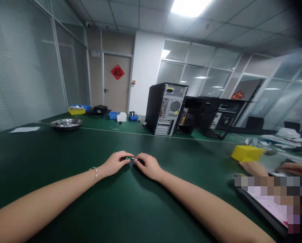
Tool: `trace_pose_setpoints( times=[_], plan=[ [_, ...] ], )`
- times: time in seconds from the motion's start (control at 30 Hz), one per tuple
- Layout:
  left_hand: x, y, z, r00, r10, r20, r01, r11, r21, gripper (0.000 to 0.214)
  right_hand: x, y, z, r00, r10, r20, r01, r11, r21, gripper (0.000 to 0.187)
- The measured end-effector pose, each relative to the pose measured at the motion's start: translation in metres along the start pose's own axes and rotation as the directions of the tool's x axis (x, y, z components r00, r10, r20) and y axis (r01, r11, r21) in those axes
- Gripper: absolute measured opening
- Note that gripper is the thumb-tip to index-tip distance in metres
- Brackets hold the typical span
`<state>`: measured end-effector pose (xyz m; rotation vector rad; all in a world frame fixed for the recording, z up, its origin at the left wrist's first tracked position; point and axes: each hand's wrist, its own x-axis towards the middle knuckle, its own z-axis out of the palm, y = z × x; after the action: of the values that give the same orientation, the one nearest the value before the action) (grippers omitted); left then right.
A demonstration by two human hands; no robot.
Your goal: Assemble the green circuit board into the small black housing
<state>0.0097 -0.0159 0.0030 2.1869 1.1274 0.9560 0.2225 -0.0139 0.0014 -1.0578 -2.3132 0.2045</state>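
Both forearms reach in over a dark green tabletop (95, 209), and the hands meet near its middle. My left hand (115, 163), with a bracelet at the wrist, pinches a small green circuit board (128, 158) between thumb and fingertips. Facing it, my right hand (149, 166) has thumb and fingers closed around a thin, shiny metal piece (134, 159) that points toward the board. Whether this metal piece is a separate tool or joined to the board cannot be made out. Fingers cover most of both items.
Black computer cases (163, 108) stand along the back. A metal bowl (66, 124), white paper (24, 129) and blue bins (133, 117) lie to the left and behind. At right are a yellow box (247, 153), another person's hands (253, 167) and a dark-edged tray-like object (261, 204).
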Motion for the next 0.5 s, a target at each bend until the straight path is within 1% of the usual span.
trace_pose_setpoints(
  times=[0.17, 0.27, 0.4, 0.5],
  plan=[
    [0.0004, -0.0003, -0.0003, 1.000, 0.014, 0.011, -0.014, 0.999, 0.029, 0.029, -0.0005, -0.0006, -0.0018, 1.000, -0.010, 0.012, 0.010, 1.000, 0.012, 0.011],
    [-0.0001, 0.0002, -0.0007, 1.000, 0.016, 0.017, -0.017, 0.999, 0.041, 0.030, 0.0002, -0.0009, -0.0025, 1.000, -0.013, 0.011, 0.013, 1.000, 0.009, 0.015],
    [-0.0005, 0.0007, -0.0011, 1.000, 0.008, 0.024, -0.008, 1.000, 0.017, 0.030, 0.0014, -0.0011, -0.0026, 1.000, -0.015, 0.013, 0.015, 1.000, -0.003, 0.021],
    [-0.0006, 0.0007, -0.0007, 1.000, 0.000, 0.025, 0.000, 1.000, 0.015, 0.031, 0.0015, -0.0012, -0.0023, 1.000, -0.010, 0.016, 0.010, 1.000, -0.015, 0.023]
  ],
)
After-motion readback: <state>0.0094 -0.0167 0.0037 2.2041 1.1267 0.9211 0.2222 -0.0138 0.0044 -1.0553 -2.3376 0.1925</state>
